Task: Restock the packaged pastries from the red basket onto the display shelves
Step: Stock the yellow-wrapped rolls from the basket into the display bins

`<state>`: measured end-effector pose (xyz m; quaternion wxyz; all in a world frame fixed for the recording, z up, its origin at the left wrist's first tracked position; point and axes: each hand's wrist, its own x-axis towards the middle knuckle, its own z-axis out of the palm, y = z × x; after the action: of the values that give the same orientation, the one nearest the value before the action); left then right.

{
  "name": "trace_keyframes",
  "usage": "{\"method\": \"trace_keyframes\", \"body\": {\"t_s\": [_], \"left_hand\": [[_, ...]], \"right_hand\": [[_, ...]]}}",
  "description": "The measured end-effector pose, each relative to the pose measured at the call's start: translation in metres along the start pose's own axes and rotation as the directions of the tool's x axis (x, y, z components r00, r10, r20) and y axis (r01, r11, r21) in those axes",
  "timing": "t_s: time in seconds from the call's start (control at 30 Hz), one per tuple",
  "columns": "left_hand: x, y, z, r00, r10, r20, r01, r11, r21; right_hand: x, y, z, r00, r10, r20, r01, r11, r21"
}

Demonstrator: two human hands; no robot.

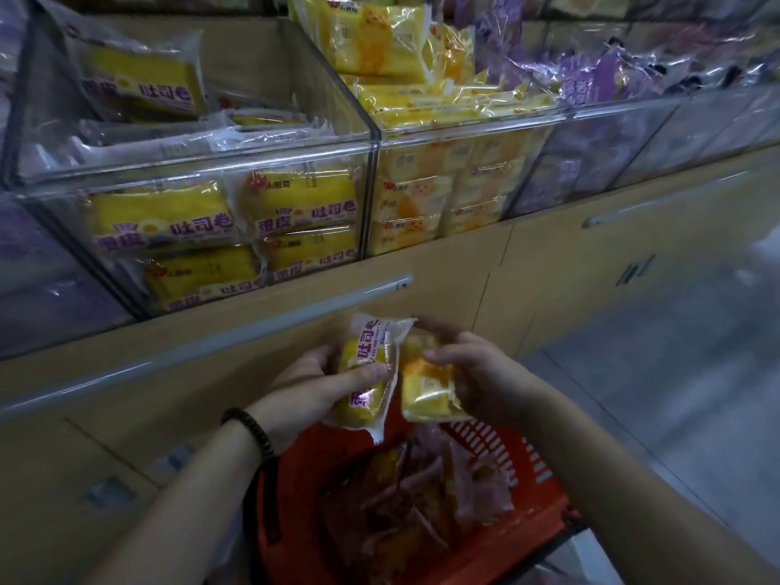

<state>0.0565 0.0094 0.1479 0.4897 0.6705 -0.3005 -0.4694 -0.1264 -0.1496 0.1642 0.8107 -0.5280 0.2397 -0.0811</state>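
A pale tan wooden cabinet (460,263) runs across in front. A long silver bar handle (253,331) slants along the cabinet's left front, and a shorter silver bar handle (658,202) sits on its right-hand panel. A small dark grey fitting (633,270), blurred, is fixed below that. Glossy grey floor (675,373) spreads to the cabinet's right.

吐司卷 on held packet (370,344), shelf packets (304,200)

The red basket (532,504) runs off the bottom edge — its packets (405,500) a dim, blurred heap.
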Motion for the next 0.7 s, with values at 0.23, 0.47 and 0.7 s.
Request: {"method": "trace_keyframes", "body": {"t_s": [0.23, 0.47, 0.7], "left_hand": [[0.004, -0.009, 0.011, 0.998, -0.023, -0.051, 0.023, 1.0, 0.003], [-0.005, 0.002, 0.017, 0.999, -0.033, 0.042, 0.038, 0.991, -0.127], [-0.049, 0.02, 0.02, 0.995, 0.051, 0.09, -0.048, 0.998, -0.031]], "right_hand": [[-0.011, -0.006, -0.009, 0.974, -0.191, -0.123, 0.179, 0.979, -0.099], [-0.015, -0.007, -0.002, 0.954, -0.198, -0.226, 0.206, 0.978, 0.011], [-0.034, -0.014, 0.005, 0.931, -0.294, -0.217, 0.313, 0.948, 0.056]]}}
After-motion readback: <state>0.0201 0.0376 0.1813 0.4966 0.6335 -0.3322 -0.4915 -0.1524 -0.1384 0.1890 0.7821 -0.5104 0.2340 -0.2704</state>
